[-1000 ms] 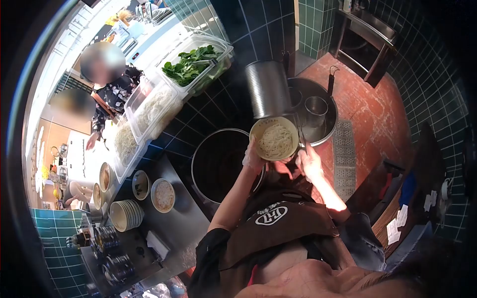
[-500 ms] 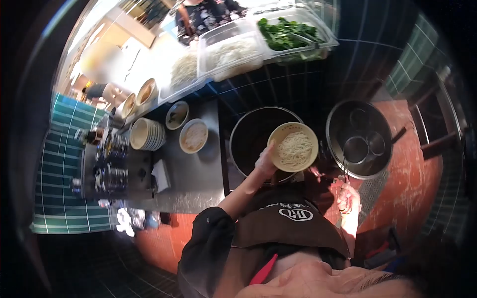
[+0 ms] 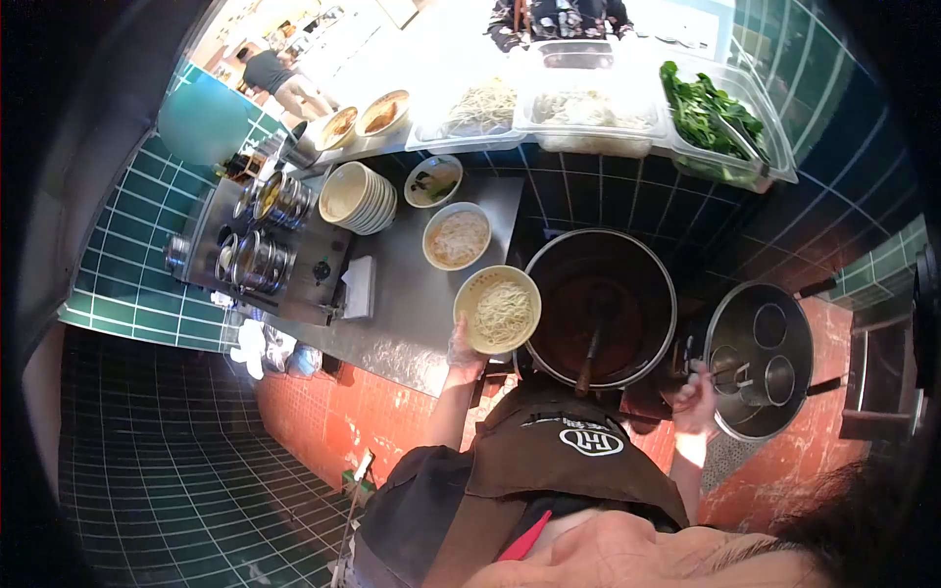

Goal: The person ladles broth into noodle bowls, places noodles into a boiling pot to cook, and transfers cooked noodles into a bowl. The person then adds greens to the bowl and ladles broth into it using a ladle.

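Note:
My left hand (image 3: pixel 467 355), in a clear glove, grips a cream bowl (image 3: pixel 464 294) by its lower left side. Pale noodles (image 3: pixel 504 312) fill the bowl, which is held over the counter's edge, left of a large pot. My right hand (image 3: pixel 695 400) is closed at the left rim of a steel cooking pot (image 3: pixel 727 423). From its fingers a thin, light utensil (image 3: pixel 730 373) reaches over the pot; its kind is unclear. Inside that pot sit round noodle strainers (image 3: pixel 770 325), two with dark handles sticking out at the right.
A large pot (image 3: pixel 670 338) of reddish-brown broth has a ladle (image 3: pixel 590 361) in it. On the steel counter (image 3: pixel 392 338) are stacked bowls (image 3: pixel 359 199) and two filled bowls. Tubs of noodles and leafy greens (image 3: pixel 708 113) line the ledge; a person (image 3: pixel 559 18) is behind it.
The view has shifted and turned. The noodle bowl has moved left, from above the broth pot to beside it, uncovering the ladle. My right hand stays by the strainer pot.

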Tool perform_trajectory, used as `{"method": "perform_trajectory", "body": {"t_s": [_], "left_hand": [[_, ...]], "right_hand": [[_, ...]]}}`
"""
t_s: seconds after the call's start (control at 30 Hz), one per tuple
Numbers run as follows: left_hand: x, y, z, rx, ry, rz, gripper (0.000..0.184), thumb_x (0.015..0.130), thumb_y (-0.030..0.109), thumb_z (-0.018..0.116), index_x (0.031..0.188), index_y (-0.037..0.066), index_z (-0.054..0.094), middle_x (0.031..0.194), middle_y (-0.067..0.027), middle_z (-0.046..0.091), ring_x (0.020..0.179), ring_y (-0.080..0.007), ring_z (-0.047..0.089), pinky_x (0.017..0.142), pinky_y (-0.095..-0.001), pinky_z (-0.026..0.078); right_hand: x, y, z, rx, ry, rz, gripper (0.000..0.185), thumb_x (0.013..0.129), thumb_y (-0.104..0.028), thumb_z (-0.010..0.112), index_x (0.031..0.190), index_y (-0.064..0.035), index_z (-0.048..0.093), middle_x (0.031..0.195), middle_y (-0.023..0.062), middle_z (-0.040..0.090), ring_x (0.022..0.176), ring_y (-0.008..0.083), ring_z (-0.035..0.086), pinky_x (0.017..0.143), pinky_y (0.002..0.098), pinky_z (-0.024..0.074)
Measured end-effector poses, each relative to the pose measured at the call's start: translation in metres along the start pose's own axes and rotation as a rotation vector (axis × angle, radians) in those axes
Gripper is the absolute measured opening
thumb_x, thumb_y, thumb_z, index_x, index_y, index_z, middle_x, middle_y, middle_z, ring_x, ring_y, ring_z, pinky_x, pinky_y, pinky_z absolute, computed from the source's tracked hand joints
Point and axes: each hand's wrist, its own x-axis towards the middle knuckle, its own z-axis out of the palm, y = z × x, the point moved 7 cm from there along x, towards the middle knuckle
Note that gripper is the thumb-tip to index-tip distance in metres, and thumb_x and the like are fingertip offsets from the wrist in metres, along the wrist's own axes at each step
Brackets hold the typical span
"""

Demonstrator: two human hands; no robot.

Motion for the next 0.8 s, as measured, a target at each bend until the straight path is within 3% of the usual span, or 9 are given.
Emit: {"method": "perform_trajectory", "body": {"t_s": [0.1, 0.3, 0.5, 0.63, 0.73, 0.8], "left_hand": [[-0.008, 0.017, -0.015, -0.011, 0.084, 0.034, 0.061, 0.09, 0.045, 0.051, 0.136, 0.008, 0.037, 0.132, -0.0141, 0.048, 0.12, -0.0316, 0.048, 0.102, -0.0512, 0.038], [-0.005, 0.036, -0.082, 0.059, 0.264, 0.131, 0.058, 0.092, 0.045, 0.047, 0.135, 0.007, 0.038, 0.132, -0.0137, 0.048, 0.119, -0.0305, 0.049, 0.099, -0.0485, 0.042], [-0.018, 0.064, -0.102, 0.07, 0.399, 0.133, 0.054, 0.095, 0.041, 0.043, 0.135, 0.006, 0.037, 0.129, -0.0133, 0.051, 0.116, -0.029, 0.051, 0.097, -0.0464, 0.044], [-0.021, 0.091, -0.12, 0.074, 0.384, 0.179, 0.054, 0.095, 0.04, 0.043, 0.135, 0.005, 0.037, 0.129, -0.0128, 0.051, 0.116, -0.0283, 0.052, 0.098, -0.045, 0.044], [-0.018, 0.115, -0.125, 0.061, 0.358, 0.187, 0.055, 0.094, 0.041, 0.044, 0.135, 0.005, 0.037, 0.129, -0.0126, 0.051, 0.116, -0.0279, 0.052, 0.097, -0.0448, 0.045], [-0.014, 0.131, -0.125, 0.055, 0.356, 0.19, 0.056, 0.094, 0.042, 0.045, 0.136, 0.005, 0.037, 0.129, -0.0126, 0.051, 0.117, -0.0278, 0.051, 0.097, -0.045, 0.044]], "right_hand": [[0.001, 0.049, 0.033, -0.106, -0.055, 0.191, 0.025, 0.092, -0.022, 0.049, 0.112, -0.0064, 0.054, 0.07, -0.0041, 0.051, 0.056, 0.0034, 0.049, 0.048, 0.0163, 0.0428], [0.02, 0.115, 0.078, -0.358, -0.116, 0.265, 0.022, 0.091, -0.018, 0.051, 0.108, -0.0062, 0.055, 0.075, -0.0006, 0.056, 0.057, 0.005, 0.053, 0.048, 0.0167, 0.0445], [0.053, 0.142, 0.139, -0.77, -0.189, 0.104, 0.025, 0.09, -0.019, 0.051, 0.11, -0.0028, 0.055, 0.075, 0.0017, 0.058, 0.056, 0.0066, 0.052, 0.048, 0.0198, 0.0424], [0.09, 0.176, 0.231, -0.846, -0.379, 0.066, 0.027, 0.089, -0.015, 0.053, 0.111, 0.0008, 0.055, 0.078, 0.0058, 0.061, 0.057, 0.0081, 0.052, 0.05, 0.0216, 0.0429], [0.127, 0.206, 0.323, -0.961, -0.543, -0.128, 0.027, 0.088, -0.014, 0.055, 0.109, 0.0032, 0.056, 0.082, 0.0074, 0.063, 0.065, 0.0115, 0.057, 0.058, 0.0249, 0.0469], [0.147, 0.229, 0.395, -1.127, -0.629, -0.367, 0.027, 0.086, -0.014, 0.057, 0.107, 0.0014, 0.06, 0.088, 0.0103, 0.065, 0.073, 0.0163, 0.061, 0.067, 0.028, 0.0492]]}}
